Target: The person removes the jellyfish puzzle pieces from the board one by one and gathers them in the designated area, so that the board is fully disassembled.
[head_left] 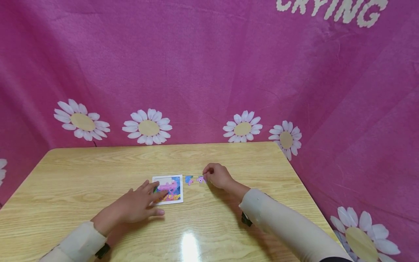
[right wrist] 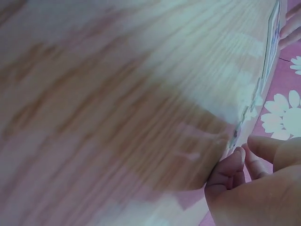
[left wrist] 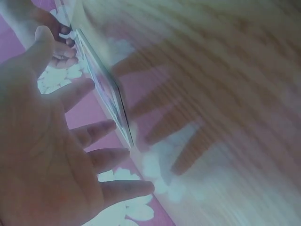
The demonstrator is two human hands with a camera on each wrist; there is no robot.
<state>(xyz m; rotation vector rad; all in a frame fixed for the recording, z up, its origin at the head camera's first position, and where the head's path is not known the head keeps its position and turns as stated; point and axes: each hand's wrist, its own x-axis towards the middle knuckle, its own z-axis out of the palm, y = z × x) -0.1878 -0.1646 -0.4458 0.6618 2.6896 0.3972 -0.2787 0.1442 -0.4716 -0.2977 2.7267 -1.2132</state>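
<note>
A white-framed jigsaw puzzle board [head_left: 181,187] lies on the table, showing a pink figure on blue with yellow along the bottom; its upper left part is pale and bare. My left hand [head_left: 139,203] reaches over the board's left side with fingers spread and straight, partly covering the picture. Right of the board lies a blue and pink puzzle piece [head_left: 189,179]. Beside that is a pink-purple puzzle piece [head_left: 200,179] with an eye printed on it. My right hand [head_left: 218,176] pinches this one at its right edge, thumb and fingers curled and covering part of it.
The glossy wooden table [head_left: 98,163] carries a bright reflection near its front. A pink curtain [head_left: 196,72] with white daisies hangs behind the table's back edge and along its right side.
</note>
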